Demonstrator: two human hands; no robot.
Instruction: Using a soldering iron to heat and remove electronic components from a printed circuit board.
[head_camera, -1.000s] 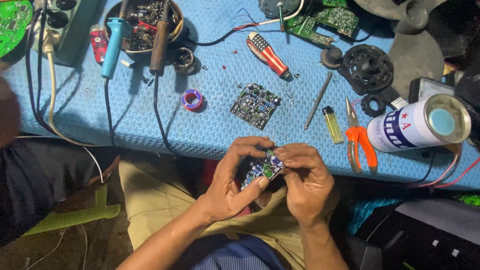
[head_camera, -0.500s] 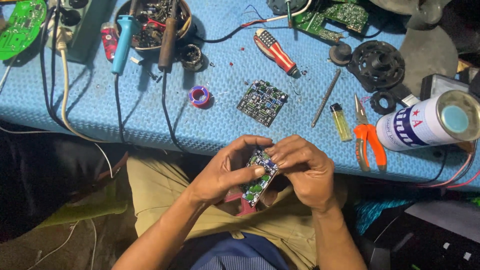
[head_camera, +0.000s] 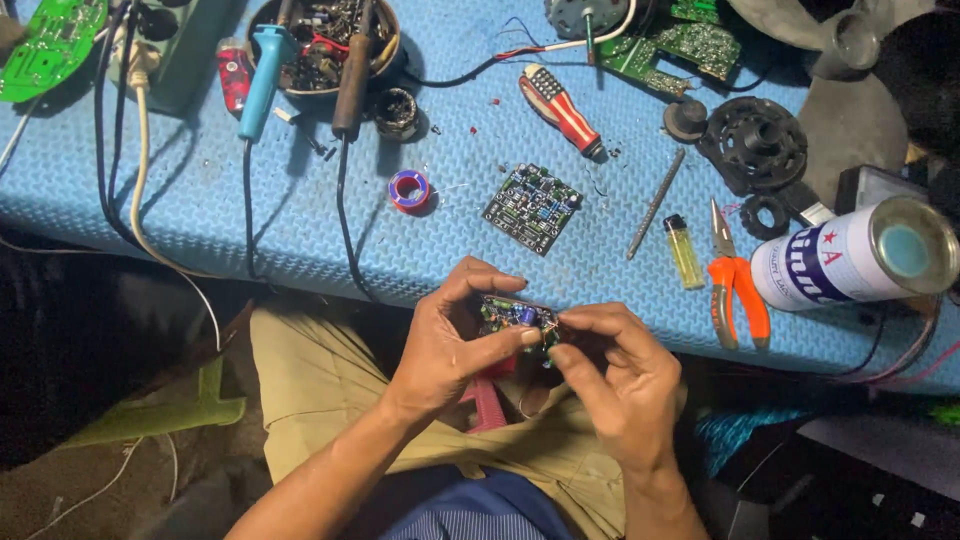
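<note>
Over my lap, just in front of the table edge, both hands hold a small green circuit board (head_camera: 517, 316) with a blue capacitor on it. My left hand (head_camera: 455, 340) grips its left end between thumb and fingers. My right hand (head_camera: 618, 375) pinches the right end, where thin wires stick out. A second, square dark circuit board (head_camera: 533, 208) lies flat on the blue table mat (head_camera: 470, 130) just beyond my hands.
On the mat: a blue-handled soldering iron (head_camera: 262, 70), a brown-handled one (head_camera: 351, 75), a bowl of parts (head_camera: 320, 30), a solder spool (head_camera: 409, 189), a red striped screwdriver (head_camera: 560, 110), a yellow lighter (head_camera: 685, 252), orange pliers (head_camera: 735, 290), a white spray can (head_camera: 850, 255).
The view has shifted slightly. My hands have turned the small board to lie more level, and my right fingers now pinch its right end.
</note>
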